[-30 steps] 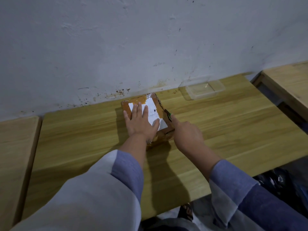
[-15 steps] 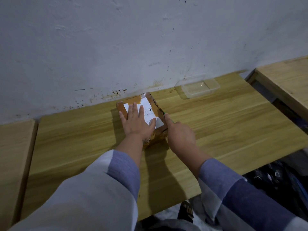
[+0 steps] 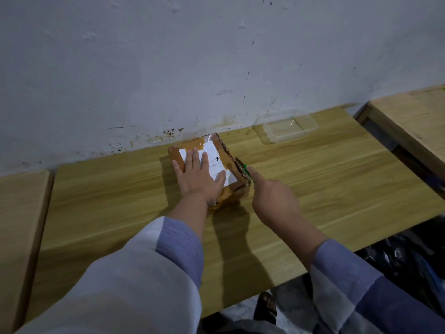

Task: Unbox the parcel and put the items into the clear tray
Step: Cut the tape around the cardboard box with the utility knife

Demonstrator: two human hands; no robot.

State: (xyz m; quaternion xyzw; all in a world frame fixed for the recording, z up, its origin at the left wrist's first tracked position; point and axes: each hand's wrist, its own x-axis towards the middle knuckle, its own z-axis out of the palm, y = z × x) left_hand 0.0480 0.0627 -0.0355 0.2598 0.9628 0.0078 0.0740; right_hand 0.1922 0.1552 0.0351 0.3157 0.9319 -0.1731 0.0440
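One brown cardboard parcel (image 3: 218, 150), wrapped in glossy tape and bearing a single white label (image 3: 212, 162) on its top face, lay flat on the light wooden table (image 3: 325, 189) close to the stained white wall (image 3: 216, 56). Its long axis ran from the near right corner to the far left, skewed to the table edge, with one short end towards the wall. The right-hand long edge appeared ragged, the cardboard there partly torn.

The left hand (image 3: 198, 178) lay palm down on the parcel's top, fingers spread and flat across the label, thumb out to the right. The right hand (image 3: 273, 200) was closed around a small green-handled tool (image 3: 246, 170), of which only the green tip showed beyond the extended forefinger; the tip was against the parcel's torn right edge. Whether a blade was exposed could not be determined.

One clear rectangular plastic tray (image 3: 287, 128) stood on the same table, well apart from the parcel, further right and near the wall. Nothing was visible inside it.

Both forearms wore sleeves in grey and blue panels. Two further wooden surfaces were noted: one (image 3: 19, 225) abutting the table at the left, one (image 3: 414, 121) separated by a gap at the right. One dark sandalled foot (image 3: 266, 307) showed below the table's near edge.
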